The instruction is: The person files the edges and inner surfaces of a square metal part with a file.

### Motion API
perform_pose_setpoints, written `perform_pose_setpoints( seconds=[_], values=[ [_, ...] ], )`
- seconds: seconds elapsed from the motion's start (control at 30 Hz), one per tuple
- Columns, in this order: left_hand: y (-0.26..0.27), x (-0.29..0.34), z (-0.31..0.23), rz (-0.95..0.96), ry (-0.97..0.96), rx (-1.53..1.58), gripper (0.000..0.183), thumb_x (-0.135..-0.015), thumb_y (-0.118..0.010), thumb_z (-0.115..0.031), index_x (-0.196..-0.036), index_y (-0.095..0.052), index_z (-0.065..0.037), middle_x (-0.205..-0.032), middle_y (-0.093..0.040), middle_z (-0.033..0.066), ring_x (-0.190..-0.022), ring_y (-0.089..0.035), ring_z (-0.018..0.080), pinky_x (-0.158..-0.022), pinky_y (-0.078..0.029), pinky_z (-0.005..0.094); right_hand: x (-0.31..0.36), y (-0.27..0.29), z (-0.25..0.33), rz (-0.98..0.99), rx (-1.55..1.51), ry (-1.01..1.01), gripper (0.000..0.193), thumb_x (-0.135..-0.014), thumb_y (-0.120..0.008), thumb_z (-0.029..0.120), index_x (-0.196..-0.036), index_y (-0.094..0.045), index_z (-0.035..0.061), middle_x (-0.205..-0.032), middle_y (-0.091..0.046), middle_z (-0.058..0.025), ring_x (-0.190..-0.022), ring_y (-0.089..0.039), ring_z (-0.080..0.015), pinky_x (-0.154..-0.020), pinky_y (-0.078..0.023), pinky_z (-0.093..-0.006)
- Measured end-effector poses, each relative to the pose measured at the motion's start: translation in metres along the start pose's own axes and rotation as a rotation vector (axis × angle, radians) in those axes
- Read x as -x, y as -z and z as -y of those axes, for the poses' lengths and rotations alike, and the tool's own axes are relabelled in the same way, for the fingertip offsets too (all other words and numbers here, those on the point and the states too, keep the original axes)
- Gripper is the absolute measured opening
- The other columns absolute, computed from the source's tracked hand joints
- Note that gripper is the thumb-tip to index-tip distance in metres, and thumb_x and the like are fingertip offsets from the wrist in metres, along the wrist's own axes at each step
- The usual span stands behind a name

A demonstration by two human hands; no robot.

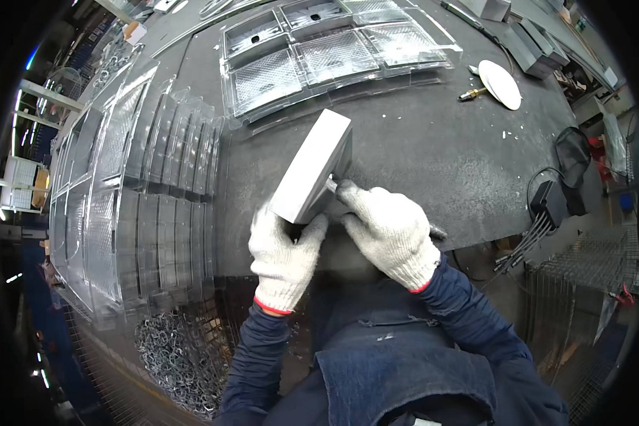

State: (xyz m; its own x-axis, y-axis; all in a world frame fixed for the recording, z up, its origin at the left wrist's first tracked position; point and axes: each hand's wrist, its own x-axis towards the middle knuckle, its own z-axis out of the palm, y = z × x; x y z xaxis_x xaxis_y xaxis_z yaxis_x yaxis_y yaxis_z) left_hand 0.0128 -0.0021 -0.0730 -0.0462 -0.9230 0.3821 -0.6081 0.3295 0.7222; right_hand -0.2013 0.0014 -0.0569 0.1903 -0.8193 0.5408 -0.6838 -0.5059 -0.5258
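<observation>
Both my hands wear white knit work gloves with red cuffs. My left hand is closed round the lower end of a pale rectangular metal box, which stands tilted above the table. With closed fingers, my right hand grips a slim hand tool. One end of it pokes out behind the hand, and a short metal tip shows past the fingertips at the box's right side. The glove hides the tool's middle, so its exact kind is unclear.
Clear plastic trays with metal pieces lie on the dark table; more trays are stacked at left. A white disc with a brass fitting lies far right. Metal rods and a wire basket are at right, a heap of metal rings lower left.
</observation>
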Motion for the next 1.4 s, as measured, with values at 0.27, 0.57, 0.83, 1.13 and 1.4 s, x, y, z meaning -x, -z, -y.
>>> perform_pose_setpoints(
  seconds=[0.27,0.57,0.83,1.13,1.4],
  values=[
    [0.038,-0.032,-0.045,0.044,-0.097,0.083,0.069,-0.096,-0.085,-0.009,-0.155,-0.056,0.009,-0.131,-0.077,0.0279,-0.119,-0.079,0.0323,-0.105,-0.062,0.0414,-0.013,0.035,0.006,0.059,0.179,0.154,0.04,-0.095,-0.081,0.019,-0.134,-0.077,0.0129,-0.079,-0.064,-0.0017,-0.064,-0.068,-0.0201,-0.06,-0.055,-0.0372],
    [0.019,-0.088,-0.077,0.178,-0.053,-0.149,0.05,-0.101,-0.08,-0.029,-0.137,-0.073,0.005,-0.111,-0.081,0.0272,-0.099,-0.083,0.0382,-0.088,-0.064,0.0423,-0.011,0.029,-0.004,0.101,-0.003,-0.013,0.02,-0.104,-0.074,0.024,-0.119,-0.072,0.0117,-0.081,-0.074,-0.0093,-0.072,-0.077,-0.0294,-0.067,-0.061,-0.0424],
    [0.016,-0.101,-0.085,0.349,0.109,0.041,0.052,-0.105,-0.078,-0.016,-0.149,-0.067,0.01,-0.13,-0.081,0.0222,-0.116,-0.077,0.0202,-0.103,-0.061,0.0342,-0.023,0.034,-0.009,0.052,0.22,0.006,0.018,-0.102,-0.074,0.022,-0.118,-0.075,0.0132,-0.079,-0.076,-0.0061,-0.068,-0.078,-0.0258,-0.061,-0.061,-0.0394],
    [0.019,-0.099,-0.093,0.374,0.205,0.196,0.052,-0.104,-0.078,-0.018,-0.147,-0.069,0.01,-0.13,-0.081,0.0236,-0.116,-0.078,0.0223,-0.105,-0.061,0.0364,-0.024,0.048,0.003,0.169,0.401,0.014,0.01,-0.101,-0.072,0.021,-0.108,-0.07,0.0145,-0.073,-0.071,-0.0037,-0.065,-0.077,-0.0232,-0.058,-0.061,-0.0371],
    [0.022,-0.096,-0.088,0.35,0.112,0.08,0.052,-0.105,-0.078,-0.023,-0.145,-0.071,0.008,-0.126,-0.083,0.0227,-0.113,-0.08,0.0218,-0.101,-0.062,0.0364,-0.024,0.058,0.017,0.231,0.452,0.022,0.015,-0.101,-0.07,0.018,-0.115,-0.072,0.0128,-0.075,-0.073,-0.0046,-0.066,-0.079,-0.0221,-0.058,-0.062,-0.0373]
  ],
)
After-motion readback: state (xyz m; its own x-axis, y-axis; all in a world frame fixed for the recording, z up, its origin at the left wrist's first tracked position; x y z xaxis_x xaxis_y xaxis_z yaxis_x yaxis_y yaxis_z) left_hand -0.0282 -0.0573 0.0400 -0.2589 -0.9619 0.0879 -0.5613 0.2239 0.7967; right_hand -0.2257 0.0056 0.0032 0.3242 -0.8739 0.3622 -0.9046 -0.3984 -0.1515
